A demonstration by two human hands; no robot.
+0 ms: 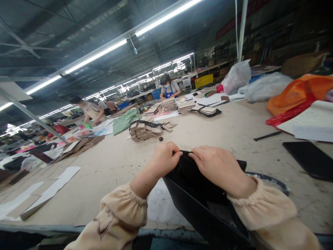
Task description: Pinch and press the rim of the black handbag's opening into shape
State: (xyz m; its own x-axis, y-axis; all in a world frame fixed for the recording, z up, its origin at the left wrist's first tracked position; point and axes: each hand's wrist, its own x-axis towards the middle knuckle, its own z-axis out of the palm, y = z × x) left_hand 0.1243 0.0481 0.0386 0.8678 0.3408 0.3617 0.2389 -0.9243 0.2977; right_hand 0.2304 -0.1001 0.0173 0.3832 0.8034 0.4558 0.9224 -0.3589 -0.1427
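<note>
A black bag with an open top stands tilted at the front edge of the table, close to my body. My left hand pinches the bag's far top edge between thumb and fingers. Just to the right, my right hand grips the same edge, its thumb on the near side. A short stretch of black rim shows between the two hands. The bag's inside is dark, and my right forearm covers part of its right side. Behind the right wrist curves a dark strap or handle.
On the worktable lie a bundle of brown pieces, a small dark disc, a black phone, a dark slim tool, an orange bag and white paper strips. Two co-workers stand across the tables.
</note>
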